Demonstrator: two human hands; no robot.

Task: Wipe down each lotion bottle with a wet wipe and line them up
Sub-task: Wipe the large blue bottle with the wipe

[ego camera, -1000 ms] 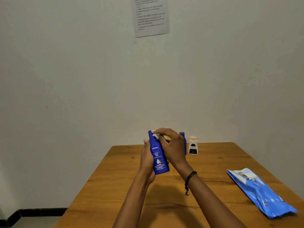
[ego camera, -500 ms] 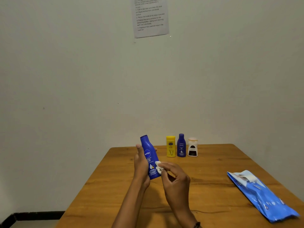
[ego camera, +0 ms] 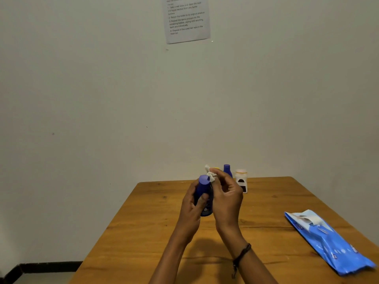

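The bottle (ego camera: 202, 191) in my left hand (ego camera: 190, 210) is deep blue, cap too; the wipe (ego camera: 211, 175) my right hand (ego camera: 227, 198) pinches is white. Just beyond my grip: a smaller blue bottle (ego camera: 227, 171) and a white bottle (ego camera: 241, 182), dark label, pale orange cap. Right of my grip, a bright blue pack (ego camera: 332, 249) on a honey-brown grained table (ego camera: 143, 222).

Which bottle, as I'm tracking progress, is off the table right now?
The big blue bottle, gripped by the left hand; the right hand holds a wipe at its cap. The small blue bottle and white bottle stand on the table.
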